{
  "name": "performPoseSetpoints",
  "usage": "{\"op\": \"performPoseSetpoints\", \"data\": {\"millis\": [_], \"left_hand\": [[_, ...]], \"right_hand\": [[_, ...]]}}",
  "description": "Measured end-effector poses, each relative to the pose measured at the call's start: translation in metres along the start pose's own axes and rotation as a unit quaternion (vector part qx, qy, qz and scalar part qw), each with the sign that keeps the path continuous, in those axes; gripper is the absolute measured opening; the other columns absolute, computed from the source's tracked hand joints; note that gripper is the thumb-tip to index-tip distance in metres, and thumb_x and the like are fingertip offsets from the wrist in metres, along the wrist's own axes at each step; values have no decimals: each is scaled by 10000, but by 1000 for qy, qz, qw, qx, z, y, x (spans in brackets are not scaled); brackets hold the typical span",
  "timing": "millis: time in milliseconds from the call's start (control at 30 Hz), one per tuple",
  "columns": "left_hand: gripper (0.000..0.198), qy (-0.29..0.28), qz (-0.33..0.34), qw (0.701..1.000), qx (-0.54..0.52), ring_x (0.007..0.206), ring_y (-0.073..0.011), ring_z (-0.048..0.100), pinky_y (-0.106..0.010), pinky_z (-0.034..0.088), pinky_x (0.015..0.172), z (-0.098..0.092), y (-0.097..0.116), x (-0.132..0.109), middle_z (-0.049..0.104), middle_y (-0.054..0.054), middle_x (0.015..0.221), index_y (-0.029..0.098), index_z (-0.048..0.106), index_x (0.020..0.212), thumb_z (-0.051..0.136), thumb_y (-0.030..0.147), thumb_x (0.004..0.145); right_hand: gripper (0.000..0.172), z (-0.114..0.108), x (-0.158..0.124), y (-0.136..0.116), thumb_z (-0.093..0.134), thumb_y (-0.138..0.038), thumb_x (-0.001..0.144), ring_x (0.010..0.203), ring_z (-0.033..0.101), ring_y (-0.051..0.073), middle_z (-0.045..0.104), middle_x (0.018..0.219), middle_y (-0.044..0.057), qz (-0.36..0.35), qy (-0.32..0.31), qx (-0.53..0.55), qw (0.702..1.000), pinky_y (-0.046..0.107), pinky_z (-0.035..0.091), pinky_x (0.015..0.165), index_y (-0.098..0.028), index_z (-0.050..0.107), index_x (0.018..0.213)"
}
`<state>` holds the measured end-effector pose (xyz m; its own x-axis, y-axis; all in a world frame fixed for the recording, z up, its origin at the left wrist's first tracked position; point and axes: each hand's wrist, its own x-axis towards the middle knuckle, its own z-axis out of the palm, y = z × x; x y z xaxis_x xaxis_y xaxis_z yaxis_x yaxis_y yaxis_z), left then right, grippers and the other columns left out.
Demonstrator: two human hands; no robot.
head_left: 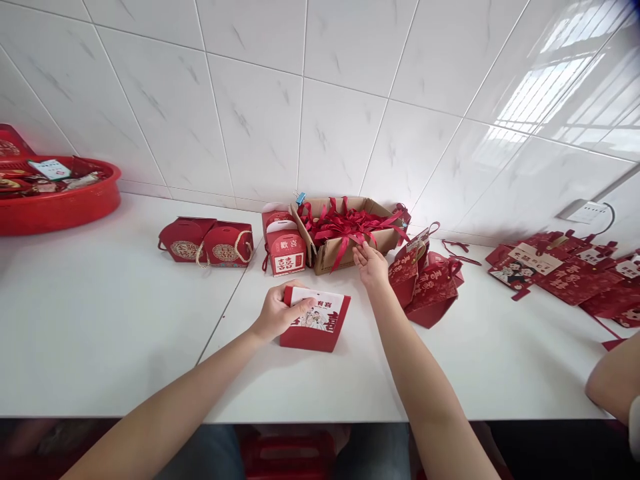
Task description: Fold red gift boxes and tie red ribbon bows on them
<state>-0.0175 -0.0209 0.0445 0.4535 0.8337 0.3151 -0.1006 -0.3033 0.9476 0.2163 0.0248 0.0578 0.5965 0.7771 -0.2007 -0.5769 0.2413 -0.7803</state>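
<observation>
My left hand (280, 313) grips a red gift box (311, 337) near the front middle of the table, with the thumb across its white printed flap. The box stands upright and shows a drawn couple and red lettering. Farther forward, my right hand (373, 268) is at the front edge of an open cardboard box (327, 257). Its fingertips are pinched at the end of a dark red ribbon (367, 240). A tangled heap of such ribbons (343, 220) fills the cardboard box, and some hang over its rim.
Red gift boxes (223, 245) with rope handles and a "double happiness" box (289, 261) stand left of the ribbons. Right are tilted red boxes (433, 290) and flatter red packages (565, 273). A red basin (65, 212) is far left; another person's arm (615, 377) rests at right.
</observation>
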Motion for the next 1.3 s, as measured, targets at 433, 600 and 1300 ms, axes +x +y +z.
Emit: {"op": "performPoseSetpoints", "data": {"millis": [433,600,1300], "left_hand": [[313,18,-3,1000,-18,586,-119,554,-224,466,545,5,3,0,565,13,616,146,547,633,756,368,705],[291,32,5,999,-8,557,-118,543,-223,449,521,9,5,-2,574,11,598,145,581,661,757,375,695],[269,-133,82,985,80,906,-203,644,-284,507,795,-15,60,7,703,-63,907,195,691,1022,561,372,866]], "right_hand": [[183,-55,-112,-89,747,-465,721,328,404,67,428,394,-116,-419,-481,-27,769,253,450,504,-334,619,717],[107,-36,-118,-40,801,-304,696,788,650,174,683,814,14,-356,-471,-195,783,342,511,719,-282,698,719],[100,-28,-125,6,693,-205,790,689,694,165,743,769,17,-438,-396,-248,768,292,569,626,-278,758,768]]}}
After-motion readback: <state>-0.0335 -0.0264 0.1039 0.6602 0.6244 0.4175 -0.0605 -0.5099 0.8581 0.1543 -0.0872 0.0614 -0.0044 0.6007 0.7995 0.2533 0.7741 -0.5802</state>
